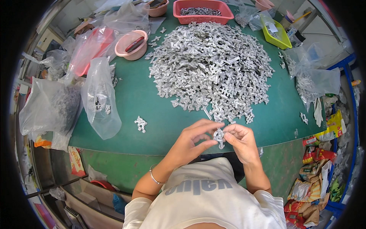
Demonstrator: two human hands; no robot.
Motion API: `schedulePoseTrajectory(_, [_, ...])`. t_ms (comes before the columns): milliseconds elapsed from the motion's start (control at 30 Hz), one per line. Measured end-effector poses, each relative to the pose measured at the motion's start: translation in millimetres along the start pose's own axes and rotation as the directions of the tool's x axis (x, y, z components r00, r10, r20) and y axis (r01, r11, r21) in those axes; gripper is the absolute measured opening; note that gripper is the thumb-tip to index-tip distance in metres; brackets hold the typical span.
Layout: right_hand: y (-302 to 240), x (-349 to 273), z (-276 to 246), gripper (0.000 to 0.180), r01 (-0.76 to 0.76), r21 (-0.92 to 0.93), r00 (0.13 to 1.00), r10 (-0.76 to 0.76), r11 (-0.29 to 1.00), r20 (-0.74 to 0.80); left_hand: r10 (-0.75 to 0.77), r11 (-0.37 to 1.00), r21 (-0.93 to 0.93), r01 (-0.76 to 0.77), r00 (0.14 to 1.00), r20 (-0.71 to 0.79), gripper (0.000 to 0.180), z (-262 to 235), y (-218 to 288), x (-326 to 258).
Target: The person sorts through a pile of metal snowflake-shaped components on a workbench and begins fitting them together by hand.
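Between my two hands, just over the near edge of the green table [129, 97], is a small silvery metal casting [219, 138] with a rounded body and a short stem. My left hand [193, 141] pinches it from the left with thumb and fingers. From the other side, my right hand [242, 142] has its thumb and fingertips closed on the same piece. A large heap of similar metal castings [213, 65] rises right beyond my hands. One small cluster of castings [140, 124] lies apart on the table to the left.
Clear plastic bags [101, 95] with parts stand along the left. A pink bowl [131, 44] holds a red-and-black tool. At the back are a red tray [204, 10] of parts and a yellow-green basket [275, 32]. Filled bags [309, 78] lie at the right edge.
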State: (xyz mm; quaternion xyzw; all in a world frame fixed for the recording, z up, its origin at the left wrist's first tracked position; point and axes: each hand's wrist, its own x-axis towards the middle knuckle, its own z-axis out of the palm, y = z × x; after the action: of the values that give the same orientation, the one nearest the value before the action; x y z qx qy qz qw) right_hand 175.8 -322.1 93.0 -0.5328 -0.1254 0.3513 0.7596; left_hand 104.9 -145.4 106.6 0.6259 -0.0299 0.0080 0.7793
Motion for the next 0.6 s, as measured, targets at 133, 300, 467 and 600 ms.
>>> schedulePoseTrajectory(133, [-10.2,-6.1,14.8,0.017,0.123,-0.120,0.983,-0.138,0.985,-0.123,0.035,0.993,-0.115,-0.035,0.999,-0.008,0.038,2.1,-0.7,0.6])
schedulePoseTrajectory(300, [-12.5,-19.9,17.4,0.033,0.304,-0.487,0.934,-0.357,0.819,-0.016,0.076,0.981,-0.175,-0.084,0.996,-0.048,0.040,4.5,2.3,-1.8])
schedulePoseTrajectory(467, [-16.8,-21.2,23.2,0.024,0.385,-0.591,0.881,-0.473,0.709,0.007,0.116,0.987,-0.097,-0.125,0.989,-0.093,0.038,7.7,8.9,-6.3])
schedulePoseTrajectory(600, [-18.9,-24.5,22.7,0.010,0.446,-0.602,0.853,-0.518,0.662,0.062,0.099,0.994,0.046,-0.094,0.989,-0.107,0.028,3.2,16.3,-11.0])
